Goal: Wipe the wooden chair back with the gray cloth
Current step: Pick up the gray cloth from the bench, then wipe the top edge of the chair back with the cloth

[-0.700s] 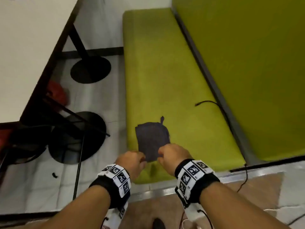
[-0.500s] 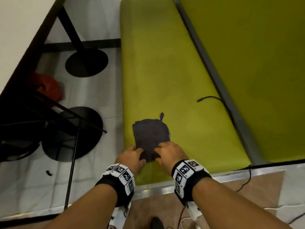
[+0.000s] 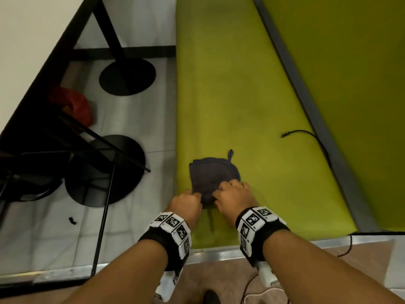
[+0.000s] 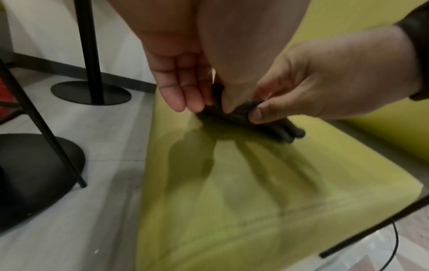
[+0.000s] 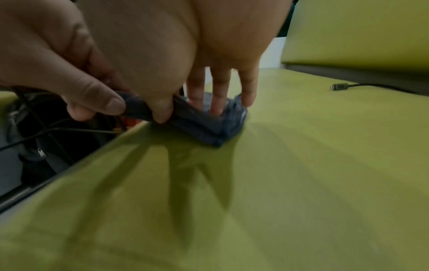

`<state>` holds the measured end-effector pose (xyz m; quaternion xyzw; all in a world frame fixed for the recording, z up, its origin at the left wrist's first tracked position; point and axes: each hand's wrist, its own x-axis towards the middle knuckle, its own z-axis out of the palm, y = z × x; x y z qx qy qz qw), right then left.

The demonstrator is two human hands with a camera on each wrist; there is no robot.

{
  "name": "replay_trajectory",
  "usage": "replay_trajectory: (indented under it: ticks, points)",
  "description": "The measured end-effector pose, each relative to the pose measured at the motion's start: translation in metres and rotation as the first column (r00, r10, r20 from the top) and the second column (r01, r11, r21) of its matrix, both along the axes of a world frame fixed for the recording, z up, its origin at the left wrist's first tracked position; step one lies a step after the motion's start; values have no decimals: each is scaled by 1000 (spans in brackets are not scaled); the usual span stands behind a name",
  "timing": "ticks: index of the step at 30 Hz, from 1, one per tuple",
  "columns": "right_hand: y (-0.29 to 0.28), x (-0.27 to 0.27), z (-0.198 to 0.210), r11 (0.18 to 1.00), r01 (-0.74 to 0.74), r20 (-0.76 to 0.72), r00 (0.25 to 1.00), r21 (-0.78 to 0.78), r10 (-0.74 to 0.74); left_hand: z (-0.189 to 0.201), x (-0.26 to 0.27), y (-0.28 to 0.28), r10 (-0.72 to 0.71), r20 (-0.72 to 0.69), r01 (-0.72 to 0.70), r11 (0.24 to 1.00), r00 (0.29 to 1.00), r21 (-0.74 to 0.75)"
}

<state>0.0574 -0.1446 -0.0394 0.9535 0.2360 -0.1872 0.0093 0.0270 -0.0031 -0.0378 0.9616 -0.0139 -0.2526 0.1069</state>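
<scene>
The gray cloth [image 3: 210,172] lies folded on the green bench seat [image 3: 230,95], a small loop sticking out at its far corner. My left hand [image 3: 195,197] pinches the cloth's near left edge between thumb and fingers [image 5: 111,104]. My right hand [image 3: 219,191] lies on the cloth's near right part, its fingers [image 5: 220,95] spread on top and its thumb [image 4: 257,114] pinching the near edge. In the left wrist view the cloth [image 4: 267,126] is bunched between both thumbs. A brown wooden surface [image 3: 219,279] with a metal edge runs under my wrists.
A green backrest [image 3: 350,84] rises to the right of the seat, and a black cable end [image 3: 285,134] lies on the cushion. On the left stand a white table [image 3: 26,40], two black round bases [image 3: 127,75], a black chair frame [image 3: 105,194] and a red object [image 3: 74,104].
Both hands have kept hold of the cloth's near edge. My right fingers have slid further forward over the cloth, which now looks more bunched at the near side.
</scene>
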Motion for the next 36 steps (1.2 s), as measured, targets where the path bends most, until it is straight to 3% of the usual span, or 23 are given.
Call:
replay_trajectory:
  ticks: [3, 7, 13, 20, 25, 31, 36]
  points:
    - [6, 12, 27, 998, -34, -103, 994, 56, 40, 31, 4, 9, 50, 46, -48, 998, 998, -37]
    - [19, 16, 79, 982, 35, -212, 977, 183, 5, 83, 5, 27, 94, 144, -86, 994, 985, -65]
    - [44, 12, 161, 943, 49, -268, 962, 330, 44, 173, -13, 54, 184, 258, -167, 982, 949, -84]
    - [89, 10, 305, 881, -118, -114, 975, 458, 190, 308, -44, 93, 265, 451, -269, 961, 852, -56]
    - [114, -4, 388, 758, -214, 35, 969, 616, 245, 400, -72, 115, 254, 583, -262, 962, 771, -72]
    - [152, -27, 453, 683, -386, 228, 921, 620, 315, 483, -108, 136, 92, 647, -278, 941, 757, 192]
    - [198, -43, 485, 683, -458, 332, 888, 569, 319, 517, -127, 178, 158, 701, -384, 906, 696, 177]
